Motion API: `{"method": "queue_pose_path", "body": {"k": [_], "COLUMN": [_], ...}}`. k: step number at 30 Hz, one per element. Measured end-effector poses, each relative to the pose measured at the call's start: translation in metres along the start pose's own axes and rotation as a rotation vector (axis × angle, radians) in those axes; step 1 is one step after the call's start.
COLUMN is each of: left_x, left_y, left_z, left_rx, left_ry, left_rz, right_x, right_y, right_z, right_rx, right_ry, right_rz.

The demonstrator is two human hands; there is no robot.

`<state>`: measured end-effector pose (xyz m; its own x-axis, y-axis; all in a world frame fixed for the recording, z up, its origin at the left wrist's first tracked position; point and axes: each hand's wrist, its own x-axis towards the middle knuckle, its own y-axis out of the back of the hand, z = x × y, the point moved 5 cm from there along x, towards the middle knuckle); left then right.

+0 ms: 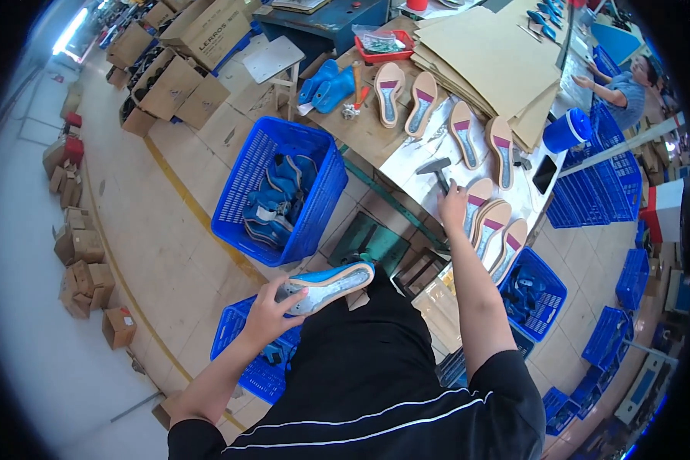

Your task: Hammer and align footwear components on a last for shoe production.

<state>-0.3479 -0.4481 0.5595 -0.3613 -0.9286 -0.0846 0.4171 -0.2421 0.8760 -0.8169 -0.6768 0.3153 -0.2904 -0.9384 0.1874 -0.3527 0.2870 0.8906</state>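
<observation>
My left hand [267, 310] grips a blue shoe [331, 288] by its heel end, the pale underside turned up and the toe pointing right above my lap. My right hand [454, 207] is closed around the handle of a hammer [435, 166], its metal head over the near edge of the workbench. Beside that hand several tan-rimmed shoe soles [489, 222] overlap in a row. Farther back on the bench lie more soles, one pair [497, 153] on white sheeting and another [391, 92] to the left.
A blue crate [314, 215] of blue shoes stands left of the bench; other crates [548, 314] flank me. Cardboard sheets [498, 54], a blue jug [567, 130], a phone [544, 174] and blue shoe lasts [333, 88] sit on the bench. Another person [625, 88] is at the far right.
</observation>
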Motion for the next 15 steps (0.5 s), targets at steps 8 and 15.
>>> {"method": "queue_pose_path", "body": {"k": [8,15], "left_x": [-0.017,-0.028], "left_y": [-0.004,-0.013], "left_z": [0.006,0.012], "left_rx": [-0.034,-0.032], "left_ry": [0.104,0.167], "left_rz": [0.056,0.079], "right_x": [0.05,0.005], "right_y": [-0.05,0.0], "right_z": [0.009,-0.01], "right_rx": [-0.134,0.858], "right_ry": [-0.033,-0.393], "right_rz": [-0.373,-0.404]}}
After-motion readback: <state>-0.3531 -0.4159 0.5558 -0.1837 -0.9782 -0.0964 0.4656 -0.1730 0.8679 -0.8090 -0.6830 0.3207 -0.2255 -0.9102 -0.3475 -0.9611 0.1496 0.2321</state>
